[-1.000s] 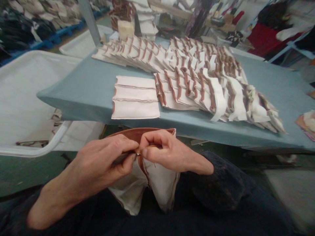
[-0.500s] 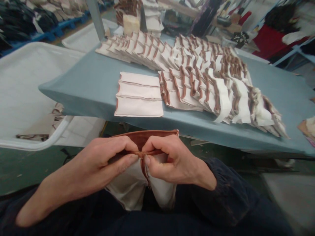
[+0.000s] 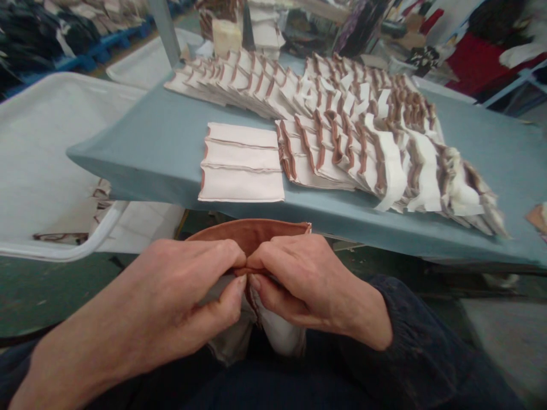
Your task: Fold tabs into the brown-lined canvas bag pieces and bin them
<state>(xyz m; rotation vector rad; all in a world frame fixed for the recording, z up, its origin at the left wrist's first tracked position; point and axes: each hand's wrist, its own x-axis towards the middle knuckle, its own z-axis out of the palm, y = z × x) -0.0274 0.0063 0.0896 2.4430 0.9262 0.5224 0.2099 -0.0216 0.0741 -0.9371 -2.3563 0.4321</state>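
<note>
Currently both hands on one part: left hand (image 3: 179, 290) and right hand (image 3: 307, 279) pinch the brown edge of a white sewn fabric pouch (image 3: 276, 327), thumbs below, fingertips nearly meeting. Pouch hangs over the lap, by the near edge of the blue-covered table (image 3: 137, 142). On it: flat three-panel white piece (image 3: 243, 154), just beside overlapping brown-edged pieces (image 3: 303, 151). White tub (image 3: 38, 154) at left.

A blue table (image 3: 141, 154) stands over green floor (image 3: 43, 296) beside a white bin (image 3: 47, 142).
</note>
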